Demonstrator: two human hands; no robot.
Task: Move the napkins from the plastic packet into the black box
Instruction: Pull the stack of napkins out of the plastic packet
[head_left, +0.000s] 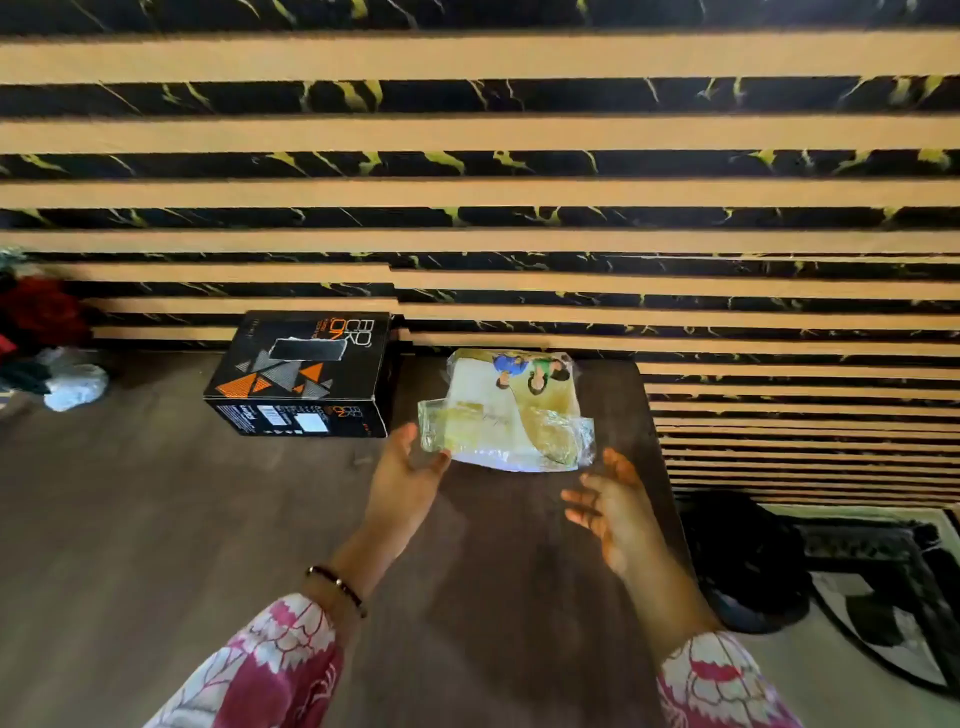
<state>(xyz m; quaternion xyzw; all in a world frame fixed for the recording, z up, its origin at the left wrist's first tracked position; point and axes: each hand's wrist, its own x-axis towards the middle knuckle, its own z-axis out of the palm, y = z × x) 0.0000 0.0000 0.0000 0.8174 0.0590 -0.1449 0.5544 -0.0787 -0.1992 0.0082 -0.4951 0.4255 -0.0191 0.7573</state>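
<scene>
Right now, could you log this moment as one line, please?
left hand touching plastic packet | right hand open | black box closed

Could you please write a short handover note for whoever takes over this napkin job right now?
Left hand: open, fingertips at the near left edge of the plastic packet; contact looks likely, no firm grip visible.
Right hand: open, empty, just short of the packet's near right corner.
The packet lies on the wooden table, apparently still filled with napkins.
The black box stands to its left by the wall, with a slot on top.
Done: nothing moved yet.
Left: open the packet, transfer the napkins into the box.
</scene>
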